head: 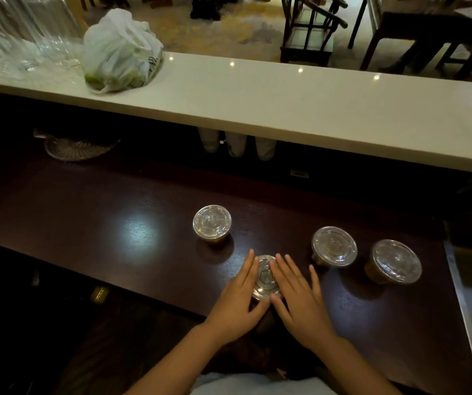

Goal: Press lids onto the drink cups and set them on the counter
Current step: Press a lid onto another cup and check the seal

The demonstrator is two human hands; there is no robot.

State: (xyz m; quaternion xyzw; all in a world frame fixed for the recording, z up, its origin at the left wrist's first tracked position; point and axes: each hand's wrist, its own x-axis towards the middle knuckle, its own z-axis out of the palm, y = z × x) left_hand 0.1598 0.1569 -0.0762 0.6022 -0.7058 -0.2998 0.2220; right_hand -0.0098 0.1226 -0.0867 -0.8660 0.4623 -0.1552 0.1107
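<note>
A dark wooden worktop (115,212) carries four lidded drink cups. One cup (264,277) stands between the fingers (250,266) of both hands. A second (212,222) sits beyond and left of the fingertips, and two more (334,246) (396,261) stand off to their right. Far back left lies what may be a glass dish (76,148), dim in shadow.
</note>
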